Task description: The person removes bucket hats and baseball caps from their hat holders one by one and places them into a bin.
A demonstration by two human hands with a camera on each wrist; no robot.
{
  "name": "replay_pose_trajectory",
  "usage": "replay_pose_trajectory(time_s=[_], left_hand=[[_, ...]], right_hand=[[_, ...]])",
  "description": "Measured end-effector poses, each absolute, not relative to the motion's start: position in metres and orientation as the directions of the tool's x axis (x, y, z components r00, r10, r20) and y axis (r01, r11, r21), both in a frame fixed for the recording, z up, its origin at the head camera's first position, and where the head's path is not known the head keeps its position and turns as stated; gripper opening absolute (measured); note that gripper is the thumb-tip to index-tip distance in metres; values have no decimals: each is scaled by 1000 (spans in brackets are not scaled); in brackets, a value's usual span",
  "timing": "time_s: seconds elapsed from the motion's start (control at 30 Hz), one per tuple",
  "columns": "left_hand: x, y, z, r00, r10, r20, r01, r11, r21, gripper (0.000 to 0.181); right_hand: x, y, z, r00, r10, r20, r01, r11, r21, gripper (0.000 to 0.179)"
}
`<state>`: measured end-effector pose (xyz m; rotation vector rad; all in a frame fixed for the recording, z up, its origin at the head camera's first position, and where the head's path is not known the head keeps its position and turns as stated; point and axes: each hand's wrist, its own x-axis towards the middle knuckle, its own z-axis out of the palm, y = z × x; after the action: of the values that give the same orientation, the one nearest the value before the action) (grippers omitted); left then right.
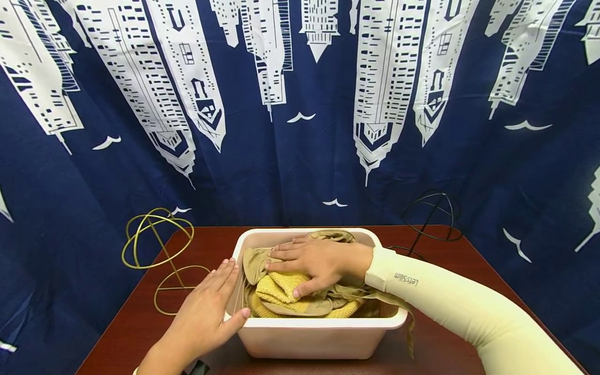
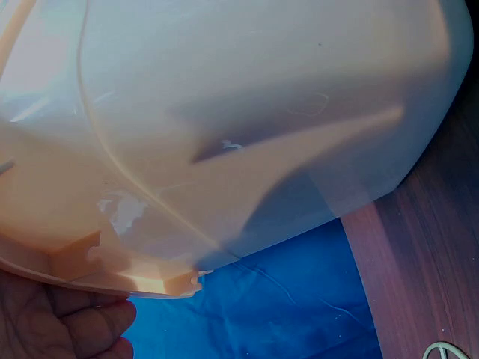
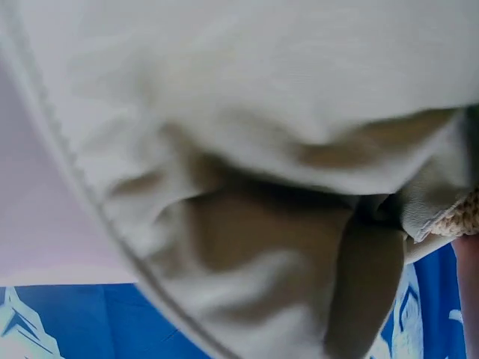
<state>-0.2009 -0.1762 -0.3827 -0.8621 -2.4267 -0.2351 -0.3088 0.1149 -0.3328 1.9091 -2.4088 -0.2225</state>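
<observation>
A white plastic bin [image 1: 314, 338] stands on the table, filled with bunched tan cloth [image 1: 253, 264] and a yellow knitted piece [image 1: 276, 288]. My right hand [image 1: 323, 258] lies on top of the pile, fingers spread and pressing the cloth. At the bin's left rim rests my left hand [image 1: 204, 310], its fingers straight along the outside and the thumb near the front corner. The left wrist view shows fingertips [image 2: 105, 325] right at the rim of the bin [image 2: 299, 82]. Tan cloth [image 3: 262, 247] fills most of the right wrist view.
A gold wire stand [image 1: 164, 245] is left of the bin, and a black wire stand [image 1: 424, 229] is behind it on the right. A tan strap [image 1: 410, 333] hangs over the bin's right front corner. A blue curtain [image 1: 281, 172] printed with white buildings backs the reddish-brown table [image 1: 436, 338].
</observation>
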Motion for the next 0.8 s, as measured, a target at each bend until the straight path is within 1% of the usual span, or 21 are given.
replay_pose_trajectory(time_s=[0.1, 0.27, 0.4, 0.57, 0.73, 0.8], left_hand=[[-200, -175, -382, -645, 528, 553, 625, 780, -16, 78], [-200, -174, -381, -653, 522, 549, 620, 785, -9, 77], [-199, -175, -381, -660, 515, 547, 609, 793, -11, 77], [-197, -176, -383, -661, 520, 540, 611, 792, -15, 76], [-197, -175, -382, -655, 523, 545, 616, 787, -16, 76], [-198, -175, -382, -652, 525, 548, 617, 787, -19, 76]], right_hand=[[-311, 114, -339, -250, -964, -89, -962, 237, 135, 76], [-312, 110, -350, -337, -907, -251, -941, 328, 77, 74], [-312, 105, -354, -365, -877, -312, -929, 364, 65, 73], [-307, 104, -340, -391, -881, -268, -921, 371, 121, 77], [-299, 112, -308, -403, -904, -144, -908, 375, 187, 80], [-294, 120, -295, -405, -910, -87, -904, 385, 187, 79]])
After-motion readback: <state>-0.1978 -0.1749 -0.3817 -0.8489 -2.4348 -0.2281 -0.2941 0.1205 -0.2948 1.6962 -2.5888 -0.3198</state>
